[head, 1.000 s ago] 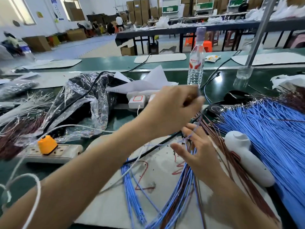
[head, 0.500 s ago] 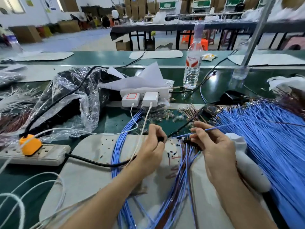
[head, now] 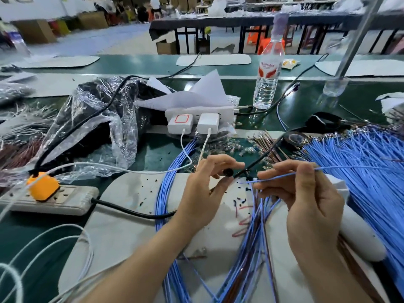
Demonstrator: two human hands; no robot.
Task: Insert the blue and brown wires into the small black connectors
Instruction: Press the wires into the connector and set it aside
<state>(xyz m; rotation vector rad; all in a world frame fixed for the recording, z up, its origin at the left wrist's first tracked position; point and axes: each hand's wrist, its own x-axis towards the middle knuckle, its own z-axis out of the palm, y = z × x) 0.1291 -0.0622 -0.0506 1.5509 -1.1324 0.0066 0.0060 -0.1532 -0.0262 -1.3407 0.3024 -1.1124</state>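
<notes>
Since a second ago my left hand (head: 205,189) has come back from its reach across the right and hangs over the grey mat (head: 131,215). Its thumb and forefinger are clamped on a small black connector (head: 228,172).

My right hand (head: 306,202) is just beside it, thumb and forefinger pinched on a single blue wire (head: 277,177). That wire lies almost level, left to right. Its free tip points left at the connector and stops just short of it.

A black cable (head: 262,157) runs diagonally up and away between the two hands, crossing right at the gap. Under the hands a bundle of blue and brown wires (head: 255,237) fans toward me across the mat. A big heap of blue wires (head: 360,171) crowds the right side, and a white handheld device (head: 360,243) lies beneath my right wrist.

To the left sit a power strip (head: 72,200) with an orange plug (head: 43,186) and a crumpled plastic bag (head: 94,127). Behind them are two white chargers (head: 192,122) and a water bottle (head: 267,79).

Bare mat lies left of my left hand, ending at the mat's rounded edge by the power strip's black lead.
</notes>
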